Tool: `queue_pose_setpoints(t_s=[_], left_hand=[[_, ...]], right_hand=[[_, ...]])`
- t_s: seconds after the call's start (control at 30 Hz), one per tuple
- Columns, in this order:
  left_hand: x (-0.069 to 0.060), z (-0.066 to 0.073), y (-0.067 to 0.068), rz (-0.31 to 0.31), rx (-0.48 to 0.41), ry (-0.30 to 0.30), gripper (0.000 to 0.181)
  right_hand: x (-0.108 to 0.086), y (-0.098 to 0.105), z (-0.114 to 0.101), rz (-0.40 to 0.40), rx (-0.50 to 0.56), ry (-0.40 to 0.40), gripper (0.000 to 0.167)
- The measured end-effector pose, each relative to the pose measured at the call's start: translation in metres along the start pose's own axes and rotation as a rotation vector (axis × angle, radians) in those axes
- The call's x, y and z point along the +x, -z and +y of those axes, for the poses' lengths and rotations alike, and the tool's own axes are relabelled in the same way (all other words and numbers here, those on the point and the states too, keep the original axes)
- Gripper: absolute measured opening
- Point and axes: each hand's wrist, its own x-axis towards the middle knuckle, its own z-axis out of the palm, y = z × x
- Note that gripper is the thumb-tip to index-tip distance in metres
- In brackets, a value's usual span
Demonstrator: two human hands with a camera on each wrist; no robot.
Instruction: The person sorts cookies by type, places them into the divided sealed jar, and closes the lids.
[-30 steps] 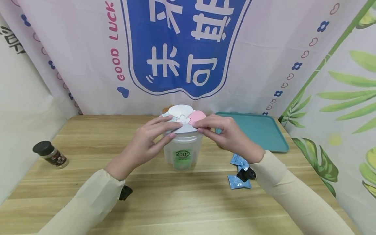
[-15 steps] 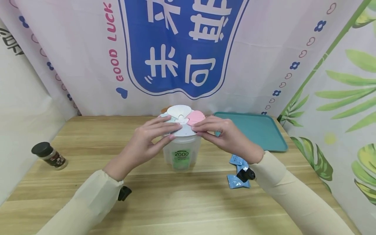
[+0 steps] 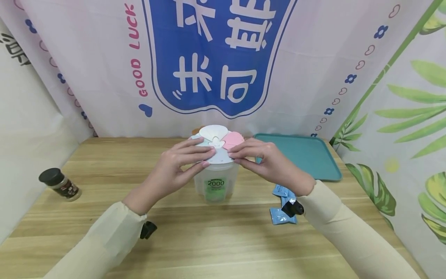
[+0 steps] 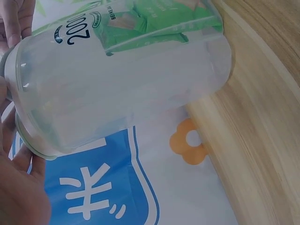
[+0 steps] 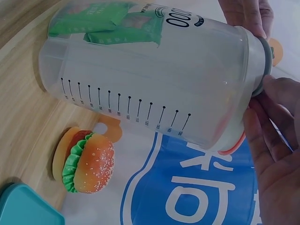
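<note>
A clear plastic container [image 3: 216, 178] stands upright on the table, its lid [image 3: 213, 133] made of white, pink and pale blue-grey petal sections. Green packets [image 5: 129, 28] lie inside at the bottom, beside the printed "2000". My left hand [image 3: 174, 164] rests its fingers on the lid's left side, thumb at the front rim. On the right front of the lid, my right hand [image 3: 266, 159] pinches the rim between thumb and fingers. The left wrist view shows the container [image 4: 112, 79] and part of my left hand [image 4: 21, 187]; the right wrist view shows my right hand [image 5: 276, 140] at the rim.
A black-capped jar [image 3: 60, 183] stands at the left. Blue packets [image 3: 283, 216] lie near my right wrist. A teal tray [image 3: 303, 155] lies at the back right. Behind the container is a toy hamburger [image 5: 84, 161]. A printed curtain [image 3: 115, 69] hangs behind the table.
Both hands stay at the lid. The front blue-grey section looks slightly lower and nearer the front than a second ago, and my fingers have shifted a little with it.
</note>
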Motion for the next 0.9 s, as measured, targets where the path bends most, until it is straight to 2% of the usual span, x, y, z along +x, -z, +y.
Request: queue_pose_setpoints(t_s=[0.23,0.67,0.83,0.9], left_hand=[[-0.001,0.0009,0.001,-0.014,-0.007,0.006,0.04],[-0.0019,0.0,0.0001,-0.001,0.003,-0.027,0.04],[-0.0035,0.0016,-0.0001,-0.017,-0.011,0.005,0.038],[-0.0066,0.0025,-0.0026,-0.003,-0.017,0.015,0.04]], right_hand=[[0.0005,0.0004,-0.0009,-0.019,-0.011,-0.01,0.025],[-0.0003,0.0001,-0.0025,-0.019,-0.053,0.01,0.027],[-0.0003,-0.0004,-0.0028,-0.008,-0.008,-0.028,0.026],[0.0004,-0.0023,0.0005,0.054,0.047,-0.023,0.024]])
